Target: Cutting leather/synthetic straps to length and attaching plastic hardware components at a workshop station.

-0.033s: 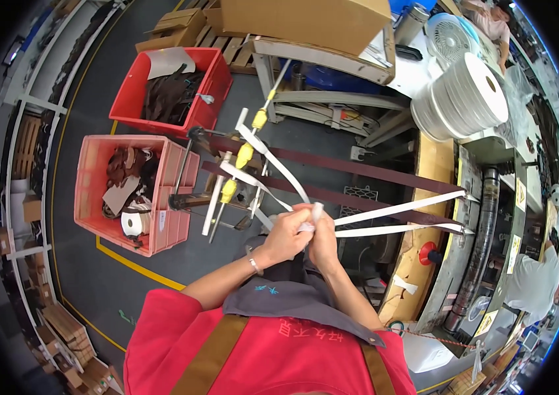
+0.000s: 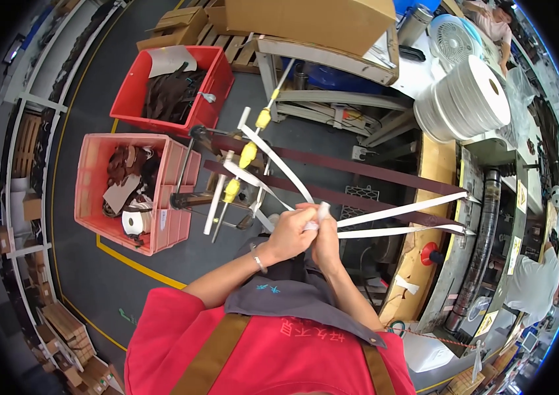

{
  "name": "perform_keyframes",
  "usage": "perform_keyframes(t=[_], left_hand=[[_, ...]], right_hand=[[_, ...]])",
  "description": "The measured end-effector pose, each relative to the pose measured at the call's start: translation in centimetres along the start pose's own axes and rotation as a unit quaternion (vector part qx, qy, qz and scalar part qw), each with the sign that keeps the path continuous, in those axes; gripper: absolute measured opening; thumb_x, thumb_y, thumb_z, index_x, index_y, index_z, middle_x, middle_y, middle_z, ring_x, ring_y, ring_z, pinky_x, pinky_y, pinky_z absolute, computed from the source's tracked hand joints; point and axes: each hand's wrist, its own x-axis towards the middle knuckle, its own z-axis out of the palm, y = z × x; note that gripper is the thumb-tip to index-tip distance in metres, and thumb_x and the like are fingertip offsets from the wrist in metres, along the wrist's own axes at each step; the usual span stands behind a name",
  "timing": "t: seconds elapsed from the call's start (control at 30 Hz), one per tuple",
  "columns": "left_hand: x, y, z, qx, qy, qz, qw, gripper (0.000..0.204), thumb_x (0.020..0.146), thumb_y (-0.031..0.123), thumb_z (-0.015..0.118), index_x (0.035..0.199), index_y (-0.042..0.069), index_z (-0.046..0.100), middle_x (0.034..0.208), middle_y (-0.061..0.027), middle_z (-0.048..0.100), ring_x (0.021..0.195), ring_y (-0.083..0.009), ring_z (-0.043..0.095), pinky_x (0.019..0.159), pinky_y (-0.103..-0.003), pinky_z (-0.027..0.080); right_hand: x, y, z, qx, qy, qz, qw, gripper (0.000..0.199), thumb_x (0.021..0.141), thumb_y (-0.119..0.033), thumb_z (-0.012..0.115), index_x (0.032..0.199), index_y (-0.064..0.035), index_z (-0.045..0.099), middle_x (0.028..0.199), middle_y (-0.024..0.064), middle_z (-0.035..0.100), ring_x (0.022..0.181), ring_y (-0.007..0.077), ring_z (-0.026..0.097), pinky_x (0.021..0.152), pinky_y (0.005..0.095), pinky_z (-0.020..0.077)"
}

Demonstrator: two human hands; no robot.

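Both my hands are closed close together in front of my apron. My left hand point(image 2: 290, 236) and my right hand point(image 2: 325, 245) pinch white tape, with a whitish bunched end point(image 2: 323, 210) standing up between the fingers. Two white tapes point(image 2: 280, 164) come down to the hands from a metal rod with yellow collars point(image 2: 248, 155). On the other side, two white tape lengths point(image 2: 401, 209) stretch from my hands to the machine point(image 2: 474, 197) at the right. Dark brown straps point(image 2: 365, 168) run behind them. My fingers hide how the tape is folded or joined.
A red crate point(image 2: 128, 108) and a pink crate point(image 2: 180, 227) with brown scraps stand at the left. A big white tape spool point(image 2: 450, 102) sits at the upper right, near a fan point(image 2: 454, 38). A wooden board point(image 2: 403, 283) borders the machine. Another person point(image 2: 533, 286) is far right.
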Motion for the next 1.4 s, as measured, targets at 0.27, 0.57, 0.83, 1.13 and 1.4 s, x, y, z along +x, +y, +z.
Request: perform_keyframes(t=[0.27, 0.57, 0.83, 1.13, 1.4], left_hand=[[-0.1, -1.0, -1.5, -0.181, 0.041, -0.137, 0.973, 0.003, 0.068, 0.003, 0.052, 0.071, 0.002, 0.054, 0.069, -0.0048, 0.057, 0.064, -0.0145, 0.054, 0.059, -0.025, 0.041], [-0.6, 0.6, 0.8, -0.594, -0.134, -0.495, 0.62, 0.036, 0.086, 0.042, 0.044, 0.083, 0.007, 0.054, 0.069, -0.0065, 0.054, 0.073, -0.0239, 0.055, 0.069, -0.038, 0.046], [3.3, -1.5, 0.1, -0.42, -0.072, -0.368, 0.826, 0.031, 0.09, 0.032, 0.044, 0.068, 0.009, 0.045, 0.046, 0.0051, 0.03, 0.039, -0.0046, 0.028, 0.037, -0.02, 0.022], [8.9, 0.0, -0.5, 0.254, -0.179, -0.046, 0.949, 0.034, 0.088, 0.028, 0.042, 0.07, -0.001, 0.049, 0.057, -0.0207, 0.048, 0.059, -0.0392, 0.049, 0.052, -0.043, 0.035], [11.3, -0.7, 0.7, 0.189, -0.231, -0.097, 0.949, 0.036, 0.086, 0.029, 0.047, 0.066, -0.001, 0.049, 0.051, -0.0091, 0.044, 0.048, -0.0207, 0.044, 0.048, -0.034, 0.035]], right_hand=[[-0.7, 0.3, -0.2, -0.01, 0.146, -0.07, 0.987, 0.025, 0.087, -0.017, 0.049, 0.065, -0.0051, 0.05, 0.052, -0.0051, 0.042, 0.04, 0.0029, 0.033, 0.035, 0.0202, 0.0221], [-3.6, 0.6, 0.7, -0.413, -0.113, -0.399, 0.811, 0.009, 0.064, -0.006, 0.057, 0.067, -0.0036, 0.049, 0.062, 0.01, 0.048, 0.058, 0.0266, 0.05, 0.059, 0.0354, 0.0431], [-7.5, -2.6, -5.6, -0.437, -0.047, -0.375, 0.816, 0.041, 0.059, 0.001, 0.054, 0.099, -0.0015, 0.053, 0.1, 0.0142, 0.053, 0.095, 0.0293, 0.052, 0.083, 0.038, 0.0421], [-9.2, -4.1, -13.4, -0.431, 0.151, -0.225, 0.861, 0.014, 0.073, 0.0, 0.054, 0.086, 0.0011, 0.057, 0.073, 0.0119, 0.059, 0.065, 0.0263, 0.058, 0.059, 0.0321, 0.0471], [-7.5, -7.1, -14.8, -0.444, 0.104, -0.258, 0.852, 0.014, 0.072, 0.001, 0.055, 0.086, 0.0007, 0.057, 0.07, 0.0121, 0.059, 0.063, 0.0264, 0.058, 0.058, 0.0321, 0.0469]])
